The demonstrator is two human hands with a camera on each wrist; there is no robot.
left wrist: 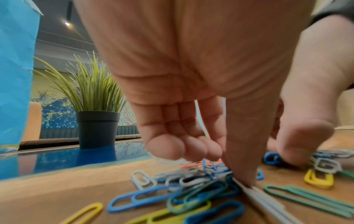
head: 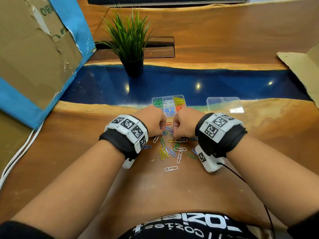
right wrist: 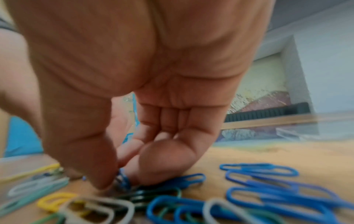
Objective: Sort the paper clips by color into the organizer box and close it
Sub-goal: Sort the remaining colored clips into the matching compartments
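We have both hands down in the loose paper clips on the worktop — the left hand curled, thumb pressing a white clip, the right hand pinching a blue clip. Just beyond our knuckles sits the organizer box, open and partly sorted by color, its clear lid lying apart to the right.

Bare wooden table lies open before the scattered paper clips; a potted plant and cardboard box crowd the far left.
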